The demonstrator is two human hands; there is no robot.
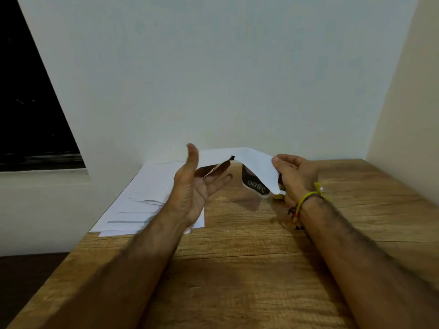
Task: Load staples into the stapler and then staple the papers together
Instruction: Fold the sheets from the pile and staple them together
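A white sheet (257, 163) printed on its underside with "3800" arches above the wooden table (237, 269). My right hand (297, 176) pinches its right end between thumb and fingers. My left hand (192, 186) is at the sheet's left end, palm turned inward, thumb up and fingers spread, with the paper's edge passing between thumb and fingers. A small dark mark (232, 157) sits at the top of the arch. A yellow object (276, 196) lies partly hidden under my right hand; I cannot tell what it is. No stapler is clearly visible.
A loose stack of white papers (147, 193) lies fanned at the table's left edge, near the wall. A dark window (28, 115) is at the far left. Walls close the table at the back and right. My right wrist wears yellow thread bands (306, 198).
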